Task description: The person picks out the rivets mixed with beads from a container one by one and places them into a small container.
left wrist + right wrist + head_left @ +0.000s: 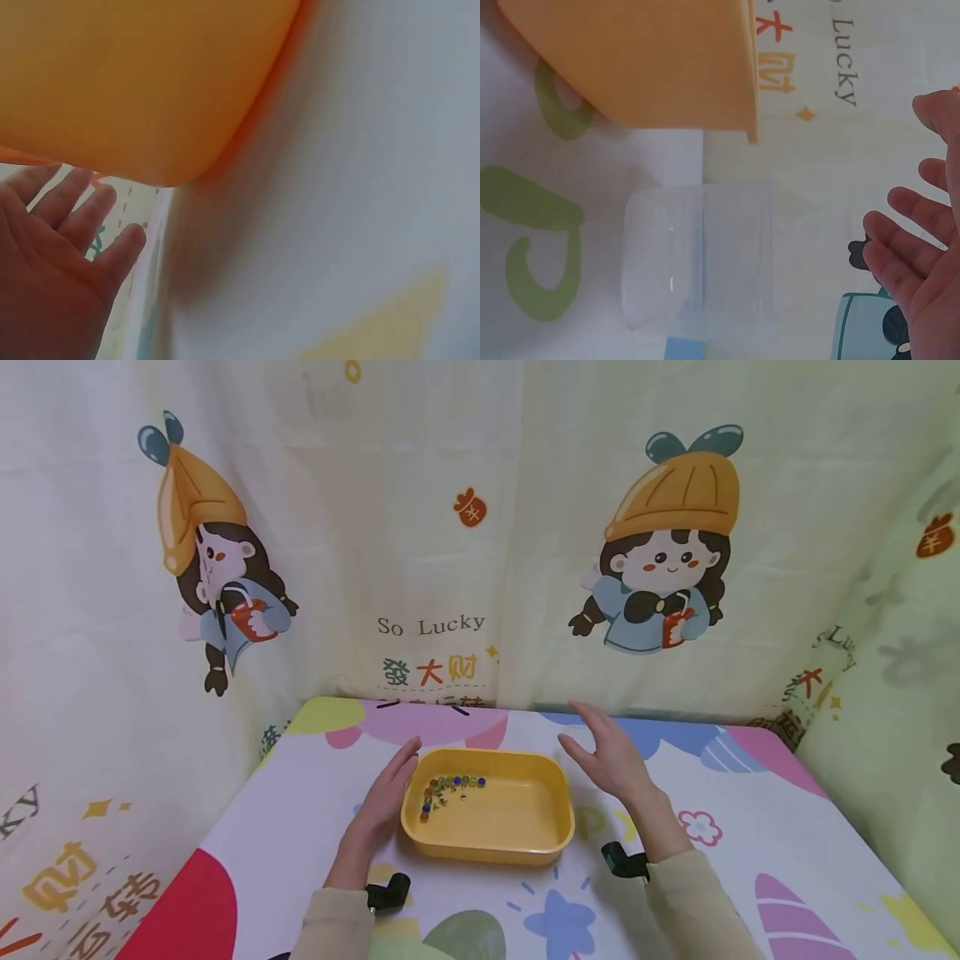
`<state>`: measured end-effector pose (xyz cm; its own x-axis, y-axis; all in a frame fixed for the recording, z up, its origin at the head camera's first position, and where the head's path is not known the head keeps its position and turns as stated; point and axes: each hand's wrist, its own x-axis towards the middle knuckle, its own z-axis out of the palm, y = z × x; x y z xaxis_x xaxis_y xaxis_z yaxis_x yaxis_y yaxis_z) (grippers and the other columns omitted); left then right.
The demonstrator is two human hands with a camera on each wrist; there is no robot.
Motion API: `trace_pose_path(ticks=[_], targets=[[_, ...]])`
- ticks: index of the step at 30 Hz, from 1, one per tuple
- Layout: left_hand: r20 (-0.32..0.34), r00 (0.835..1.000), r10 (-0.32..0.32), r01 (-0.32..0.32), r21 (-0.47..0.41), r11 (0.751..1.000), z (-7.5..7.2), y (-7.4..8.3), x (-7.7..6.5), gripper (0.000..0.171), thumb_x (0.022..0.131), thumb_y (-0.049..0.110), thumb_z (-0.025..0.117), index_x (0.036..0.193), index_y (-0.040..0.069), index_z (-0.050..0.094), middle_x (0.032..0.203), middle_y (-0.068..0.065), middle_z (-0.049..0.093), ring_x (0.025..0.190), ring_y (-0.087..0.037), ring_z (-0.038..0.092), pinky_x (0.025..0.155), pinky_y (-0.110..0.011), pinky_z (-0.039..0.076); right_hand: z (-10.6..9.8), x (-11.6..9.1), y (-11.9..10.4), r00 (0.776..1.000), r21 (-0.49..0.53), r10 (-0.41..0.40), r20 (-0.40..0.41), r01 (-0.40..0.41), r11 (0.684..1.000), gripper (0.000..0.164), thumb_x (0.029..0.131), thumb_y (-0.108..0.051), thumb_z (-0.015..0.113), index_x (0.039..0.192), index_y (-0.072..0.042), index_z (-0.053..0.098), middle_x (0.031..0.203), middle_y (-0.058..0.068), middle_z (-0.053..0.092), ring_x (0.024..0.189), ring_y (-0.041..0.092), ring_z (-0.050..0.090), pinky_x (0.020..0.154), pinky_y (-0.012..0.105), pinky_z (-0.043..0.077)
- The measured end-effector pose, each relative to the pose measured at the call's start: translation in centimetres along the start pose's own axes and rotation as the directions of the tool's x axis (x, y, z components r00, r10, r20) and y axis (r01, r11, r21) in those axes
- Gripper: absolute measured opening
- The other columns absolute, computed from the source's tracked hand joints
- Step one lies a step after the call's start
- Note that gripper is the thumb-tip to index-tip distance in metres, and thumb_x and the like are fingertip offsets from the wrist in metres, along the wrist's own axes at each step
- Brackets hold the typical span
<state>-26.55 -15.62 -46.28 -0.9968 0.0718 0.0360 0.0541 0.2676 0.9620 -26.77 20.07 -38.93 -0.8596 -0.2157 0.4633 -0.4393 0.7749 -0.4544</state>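
A yellow rectangular tray [525, 814] stands on the table, its wall [150, 82] filling the top of the left wrist view. Along its far left corner lie several colored glass marbles [457, 781], with small metallic bits [442, 802] beside them. My left hand [386, 793] is at the tray's left side, fingers extended close by the wall. To the right of the tray, my right hand [611, 760] is held up with fingers spread and nothing in its grasp. A clear plastic container [697, 259] stands between the tray and that hand in the right wrist view.
A patterned cloth covers the table [285, 860]. Printed curtains [540, 527] hang close behind and at both sides. Black wrist-camera mounts [626, 862] jut inward from both sleeves above the table.
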Motion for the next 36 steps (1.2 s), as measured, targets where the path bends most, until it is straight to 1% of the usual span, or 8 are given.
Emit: trace_pose_path(ticks=[5, 10, 13, 19, 23, 29, 31, 36], targets=[[0.012, 1.0, 0.018, -0.017, -0.07, 0.997, 0.1, -0.1, 0.0, 0.055, 0.11, 0.036, 0.039, 0.16, 0.015, 0.031, 0.163, -0.005, 0.03, 0.15, -0.028, 0.022, 0.121, -0.049, 0.014, 0.4, 0.3, -0.4, 0.999, -0.001, -0.034, -0.009, 0.034, 0.999, 0.061, 0.096, -0.028, 0.07, 0.148, -0.005, 0.049, 0.147, 0.018, 0.05, 0.123, 0.039, 0.056, 0.101, 0.058, 0.046], [0.032, 0.999, 0.013, -0.009, -0.121, 0.993, 0.0, -0.6, -0.1, 0.054, 0.109, 0.035, 0.038, 0.159, 0.015, 0.033, 0.162, -0.006, 0.032, 0.151, -0.028, 0.02, 0.121, -0.05, 0.012, 0.7, 0.7, -1.1, 1.0, 0.008, -0.013, 0.024, 0.013, 1.0, 0.062, 0.096, -0.032, 0.069, 0.15, -0.009, 0.047, 0.149, 0.016, 0.049, 0.126, 0.038, 0.054, 0.101, 0.058, 0.046], [0.044, 0.999, 0.01, -0.003, -0.158, 0.987, -0.2, -1.1, 0.0, 0.053, 0.11, 0.034, 0.037, 0.159, 0.014, 0.034, 0.162, -0.005, 0.033, 0.151, -0.026, 0.019, 0.121, -0.049, 0.011, 0.8, 1.0, -1.5, 0.999, 0.012, -0.017, 0.033, 0.016, 1.0, 0.062, 0.096, -0.032, 0.069, 0.15, -0.01, 0.047, 0.149, 0.016, 0.049, 0.126, 0.037, 0.054, 0.101, 0.059, 0.046], [0.066, 0.997, 0.045, -0.029, -0.229, 0.973, -0.3, -1.6, 0.4, 0.052, 0.11, 0.031, 0.036, 0.158, 0.011, 0.034, 0.162, -0.006, 0.033, 0.151, -0.024, 0.019, 0.122, -0.046, 0.011, 1.2, 1.6, -2.1, 0.998, 0.028, -0.027, 0.054, 0.026, 0.999, 0.062, 0.096, -0.034, 0.068, 0.15, -0.012, 0.047, 0.15, 0.014, 0.048, 0.128, 0.036, 0.053, 0.1, 0.059, 0.047], [0.084, 0.995, 0.055, -0.034, -0.242, 0.97, -0.3, -1.6, 0.4, 0.052, 0.11, 0.03, 0.036, 0.158, 0.01, 0.034, 0.162, -0.008, 0.032, 0.152, -0.025, 0.016, 0.122, -0.047, 0.01, 1.7, 1.9, -2.4, 0.997, 0.05, -0.028, 0.067, 0.025, 0.998, 0.062, 0.096, -0.034, 0.069, 0.15, -0.013, 0.047, 0.149, 0.012, 0.049, 0.126, 0.034, 0.055, 0.099, 0.058, 0.048], [0.095, 0.993, 0.066, -0.039, -0.262, 0.964, -0.2, -1.8, 0.2, 0.05, 0.11, 0.024, 0.034, 0.157, 0.006, 0.035, 0.162, -0.013, 0.03, 0.152, -0.03, 0.015, 0.121, -0.05, 0.01, 2.4, 2.2, -3.0, 0.994, 0.093, -0.081, 0.071, 0.074, 0.993, 0.059, 0.096, -0.03, 0.07, 0.148, -0.011, 0.051, 0.144, 0.011, 0.055, 0.12, 0.032, 0.059, 0.094, 0.053, 0.053], [0.101, 0.993, 0.062, -0.033, -0.272, 0.962, -0.2, -1.8, 0.3, 0.049, 0.11, 0.021, 0.034, 0.157, 0.007, 0.035, 0.163, -0.013, 0.029, 0.151, -0.03, 0.016, 0.121, -0.049, 0.011, 2.6, 2.3, -3.2, 0.993, 0.102, -0.088, 0.078, 0.08, 0.992, 0.059, 0.096, -0.031, 0.07, 0.148, -0.011, 0.051, 0.143, 0.011, 0.056, 0.119, 0.031, 0.059, 0.092, 0.052, 0.054], [0.116, 0.991, 0.065, -0.028, -0.296, 0.955, 0.1, -1.9, 0.4, 0.049, 0.108, 0.016, 0.032, 0.157, 0.008, 0.035, 0.163, -0.013, 0.027, 0.151, -0.03, 0.017, 0.121, -0.047, 0.013, 3.2, 2.5, -3.6, 0.986, 0.128, -0.1, 0.131, 0.083, 0.988, 0.057, 0.096, -0.03, 0.07, 0.148, -0.012, 0.051, 0.14, 0.01, 0.058, 0.119, 0.031, 0.06, 0.093, 0.05, 0.054]])
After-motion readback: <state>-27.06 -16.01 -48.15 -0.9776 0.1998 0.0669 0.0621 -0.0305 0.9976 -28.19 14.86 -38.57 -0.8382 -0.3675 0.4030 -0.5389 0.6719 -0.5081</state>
